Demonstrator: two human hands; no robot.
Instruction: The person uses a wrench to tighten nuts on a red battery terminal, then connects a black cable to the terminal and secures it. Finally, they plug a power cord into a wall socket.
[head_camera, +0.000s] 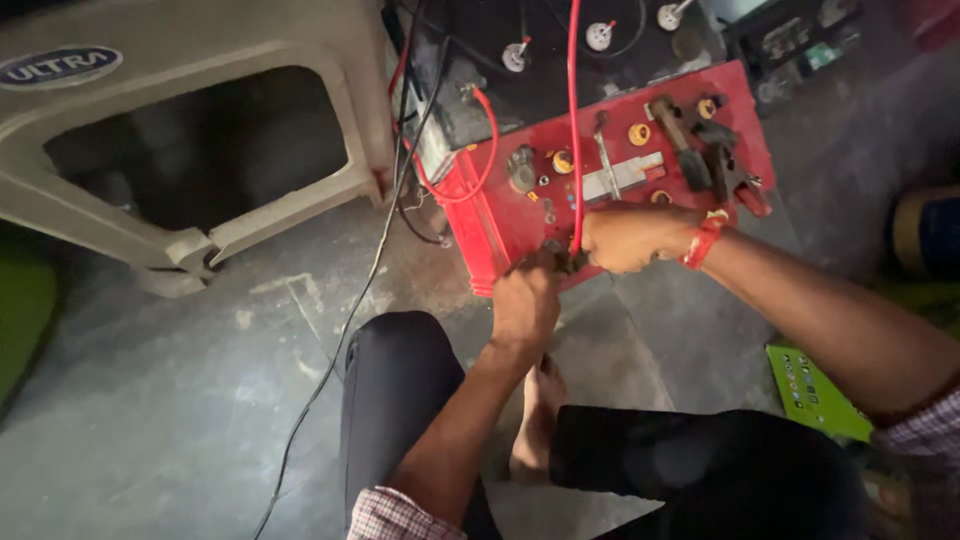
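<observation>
Left hand (524, 300) curled shut at near edge of red battery (610, 175) top, fingers pinching small dark part, too blurred to identify. Right hand (630, 238) closed around red cable (574, 110) where it meets same edge; red band on wrist. One red battery, one black battery (560, 50) behind it. One beige plastic stool (190, 130) lies well apart, beyond battery's left edge.

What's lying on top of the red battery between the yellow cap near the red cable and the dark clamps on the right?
In the head view, a flat grey metal wrench lies there on the red battery.
</observation>
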